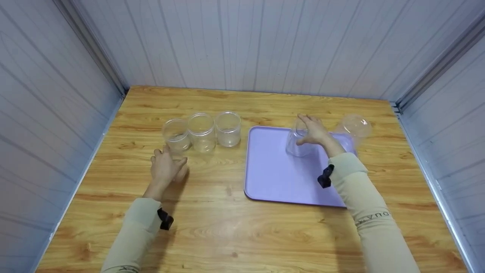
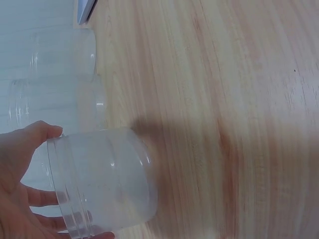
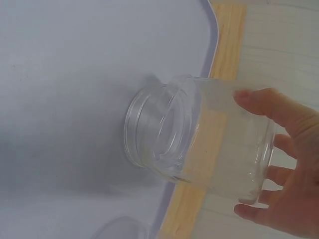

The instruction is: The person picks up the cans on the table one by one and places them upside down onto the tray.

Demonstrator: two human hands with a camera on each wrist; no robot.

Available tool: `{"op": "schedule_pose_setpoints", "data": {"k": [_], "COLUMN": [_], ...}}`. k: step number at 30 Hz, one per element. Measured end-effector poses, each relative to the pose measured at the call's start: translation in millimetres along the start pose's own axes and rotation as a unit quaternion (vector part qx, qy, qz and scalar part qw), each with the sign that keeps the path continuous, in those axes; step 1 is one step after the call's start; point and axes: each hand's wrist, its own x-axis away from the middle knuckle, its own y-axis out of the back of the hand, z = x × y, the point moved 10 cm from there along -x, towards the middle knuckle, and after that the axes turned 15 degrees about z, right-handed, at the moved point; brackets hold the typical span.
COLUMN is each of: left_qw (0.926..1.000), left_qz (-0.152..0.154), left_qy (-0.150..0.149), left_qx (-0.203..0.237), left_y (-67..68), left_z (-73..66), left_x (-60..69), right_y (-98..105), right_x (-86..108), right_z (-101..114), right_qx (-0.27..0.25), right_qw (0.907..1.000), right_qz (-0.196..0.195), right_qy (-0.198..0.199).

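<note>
My left hand point(image 1: 165, 167) is at the left of the table, in front of the leftmost clear jar point(image 1: 176, 135). In the left wrist view its thumb and fingers grip a clear plastic jar point(image 2: 109, 184) round the ridged rim, and the jar's other end points at the tabletop. Over the purple tray point(image 1: 273, 178), my right hand point(image 1: 315, 131) holds another clear jar point(image 3: 229, 144) by its upper end, thumb on one side and fingers on the other. That jar's ringed end faces the tray; whether it touches, I cannot tell.
Two more clear jars, a middle one point(image 1: 202, 132) and a right one point(image 1: 228, 129), stand in the row left of the tray. Clear rounded containers point(image 1: 355, 127) are at the tray's back right corner. Pale panelled walls point(image 1: 242, 45) enclose the wooden table point(image 1: 223, 235).
</note>
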Motion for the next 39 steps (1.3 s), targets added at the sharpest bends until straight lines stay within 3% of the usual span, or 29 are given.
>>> {"op": "schedule_pose_setpoints", "data": {"k": [11,19,24,32,39], "left_qw": [0.9988,0.9936,0.9907,0.9804,0.9725], "left_qz": [-0.012,-0.052,-0.064,-0.088,-0.068], "left_qy": [-0.029,-0.058,-0.066,-0.116,-0.165], "left_qx": [0.039,0.082,0.101,0.133,0.149], "left_y": [4.3,13.6,15.4,20.7,19.1], "left_z": [-14.3,-26.2,-33.9,-56.7,-79.9], "left_x": [12.1,23.8,28.1,36.0,46.6], "right_y": [0.8,7.9,15.1,29.0,33.5], "right_x": [7.5,15.2,22.5,41.4,62.6], "right_z": [0.9,11.6,21.9,43.1,56.4], "right_qx": [-0.040,-0.039,-0.040,-0.075,-0.132], "right_qw": [0.9990,0.9978,0.9944,0.9777,0.9479], "right_qz": [0.008,-0.019,-0.061,-0.145,-0.212], "right_qy": [0.021,0.050,0.077,0.132,0.198]}}
